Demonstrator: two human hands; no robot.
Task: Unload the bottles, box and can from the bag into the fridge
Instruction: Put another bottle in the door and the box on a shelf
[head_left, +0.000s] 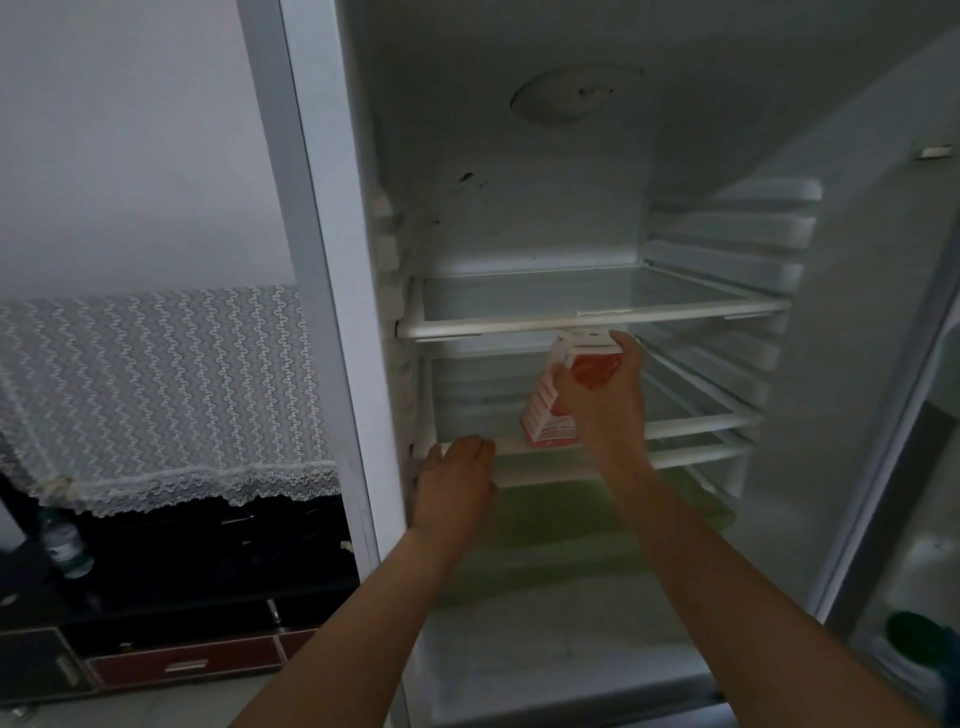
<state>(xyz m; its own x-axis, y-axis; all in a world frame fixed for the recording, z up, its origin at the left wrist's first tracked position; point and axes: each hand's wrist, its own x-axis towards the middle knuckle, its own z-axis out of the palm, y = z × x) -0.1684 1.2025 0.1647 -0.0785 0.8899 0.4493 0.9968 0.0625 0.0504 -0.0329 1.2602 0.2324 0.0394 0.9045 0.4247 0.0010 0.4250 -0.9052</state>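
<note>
Straight ahead, the open fridge (519, 156) fills most of the view, its white interior dim and its back wall marked with a few dark spots. Its door (914, 415) stands open on the right, with something dark green low in the door rack, too blurred to identify. Left of the fridge sits a dark cabinet (156, 613) draped with a white lace cloth (156, 384); a clear bottle (65, 545) stands on its lower ledge.

Inside the fridge, an upper glass shelf (571, 325) spans the compartment, and a lower shelf (691, 428) runs beneath it, with a green drawer front (571, 525) below that.

On the lower shelf stands the box (550, 410), a red and white carton with a gabled top, upright or tilted slightly, its base near the shelf's front edge and its top just under the upper shelf. The right hand (602, 395) reaches in from below and is wrapped around the box's right side, fingers (626, 353) clamped on its upper part with the thumb across the near face.

The left hand (457, 483) rests on the front left edge of the lower shelf, beside the fridge's left wall, its fingers together and curled over the rim, holding nothing else. It lies well left of the box, not touching it.
</note>
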